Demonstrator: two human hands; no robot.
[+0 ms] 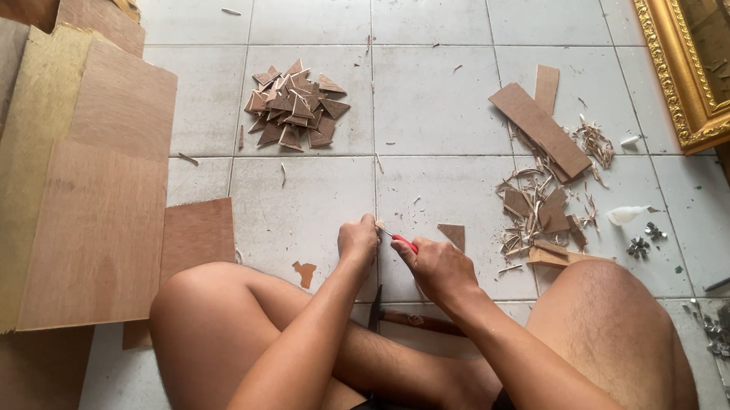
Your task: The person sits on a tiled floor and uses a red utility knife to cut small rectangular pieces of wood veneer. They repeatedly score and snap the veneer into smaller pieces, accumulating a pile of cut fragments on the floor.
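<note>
Left hand [358, 240] closed, apparently pinching small piece; right hand [435, 264] gripping red-handled cutter [403, 242]; hammer [413, 319] under forearms.

A makeshift woodworking spot on a tiled floor [439, 91]. Plywood sheets [95, 205], a heap of cut wooden triangles [295, 108], shavings [543, 199] and 1 gilded frame [693, 90] show it.
</note>
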